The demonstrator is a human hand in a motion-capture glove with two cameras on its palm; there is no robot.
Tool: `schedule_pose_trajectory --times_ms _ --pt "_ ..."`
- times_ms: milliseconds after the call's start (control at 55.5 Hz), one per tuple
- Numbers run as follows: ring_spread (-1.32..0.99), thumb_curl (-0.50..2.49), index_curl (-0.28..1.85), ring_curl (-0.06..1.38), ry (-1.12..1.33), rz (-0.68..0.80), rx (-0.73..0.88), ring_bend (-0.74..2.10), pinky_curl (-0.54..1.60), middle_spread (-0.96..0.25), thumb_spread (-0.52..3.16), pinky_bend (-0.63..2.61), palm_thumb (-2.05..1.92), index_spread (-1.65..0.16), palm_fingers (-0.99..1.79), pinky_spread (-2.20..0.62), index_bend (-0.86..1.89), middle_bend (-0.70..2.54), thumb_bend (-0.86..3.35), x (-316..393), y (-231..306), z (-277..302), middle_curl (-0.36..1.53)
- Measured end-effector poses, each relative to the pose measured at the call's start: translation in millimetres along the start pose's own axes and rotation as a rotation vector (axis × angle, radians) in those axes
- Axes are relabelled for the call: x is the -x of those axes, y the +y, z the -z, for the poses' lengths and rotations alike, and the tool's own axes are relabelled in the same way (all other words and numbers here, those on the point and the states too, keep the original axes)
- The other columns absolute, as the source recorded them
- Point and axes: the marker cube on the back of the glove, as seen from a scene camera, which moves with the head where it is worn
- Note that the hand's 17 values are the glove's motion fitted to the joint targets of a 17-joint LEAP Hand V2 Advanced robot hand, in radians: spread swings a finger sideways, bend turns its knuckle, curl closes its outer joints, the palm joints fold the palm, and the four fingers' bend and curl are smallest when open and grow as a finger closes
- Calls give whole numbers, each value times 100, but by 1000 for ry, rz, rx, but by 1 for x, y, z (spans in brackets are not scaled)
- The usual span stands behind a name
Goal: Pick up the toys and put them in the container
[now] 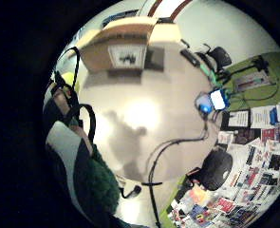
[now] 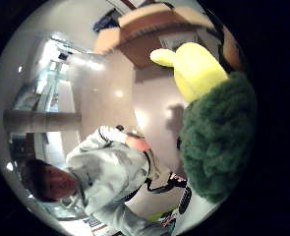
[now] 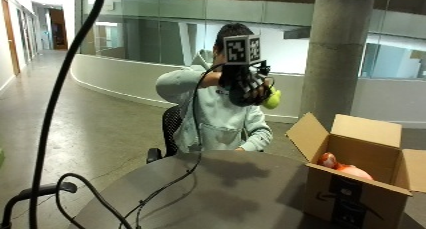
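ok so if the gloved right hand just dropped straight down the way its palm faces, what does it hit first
Probably the bare table. The right hand, gripping the plush toy, hangs above the tabletop, and the cardboard box sits off to one side. Depth is uncertain.

We see an open cardboard box (image 3: 353, 176) standing on the round table (image 3: 226, 194), an orange toy (image 3: 341, 168) inside it. Well above the table and to the side of the box, the gloved right hand (image 3: 247, 86) is raised, its fingers curled around a yellow-green toy (image 3: 271, 99).
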Motion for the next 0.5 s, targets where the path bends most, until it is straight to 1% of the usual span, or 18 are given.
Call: schedule_pose_trajectory --times_ms 90,144,198,252,288,306,324,360,396,468,486,504 --pt "-35 89 0 58 27 4 -76 127 51 -27 62 120 74 -25 93 -37 25 93 20 13 -39 28 60" --pt "-35 91 0 58 52 -7 -114 126 51 -27 60 120 74 -25 93 -37 25 92 20 7 -70 40 60" --pt "-36 93 0 59 -12 0 -135 126 51 -27 59 120 73 -25 93 -37 26 91 20 23 -94 49 61" --pt "-36 95 0 59 -73 57 -154 125 52 -27 57 119 73 -26 93 -37 26 90 19 40 -112 55 62" --pt "-36 97 0 59 -61 139 -178 125 52 -27 56 119 73 -26 93 -37 26 90 19 39 -127 55 63" --pt "-36 97 0 59 -46 151 -191 125 52 -27 56 119 73 -26 93 -37 27 90 19 39 -136 55 63" --pt "-36 98 0 59 -30 121 -203 125 52 -27 56 118 72 -27 93 -37 27 89 19 42 -147 54 63" --pt "-36 99 0 59 -19 3 -213 123 52 -28 55 118 71 -27 90 -37 27 88 18 52 -169 51 63" --pt "-36 100 0 59 -35 -71 -197 122 52 -28 55 118 71 -27 87 -37 27 86 18 59 -187 47 64" --pt "-36 101 0 59 -51 -148 -103 119 53 -28 55 119 68 -28 81 -36 27 83 15 61 -210 33 64" --pt "-36 101 1 59 -48 -161 -70 117 52 -28 57 118 67 -28 73 -36 27 79 14 60 -214 28 63" --pt "-36 101 2 60 -39 -169 -37 117 53 -28 57 119 66 -28 71 -35 27 78 13 59 -218 23 64"
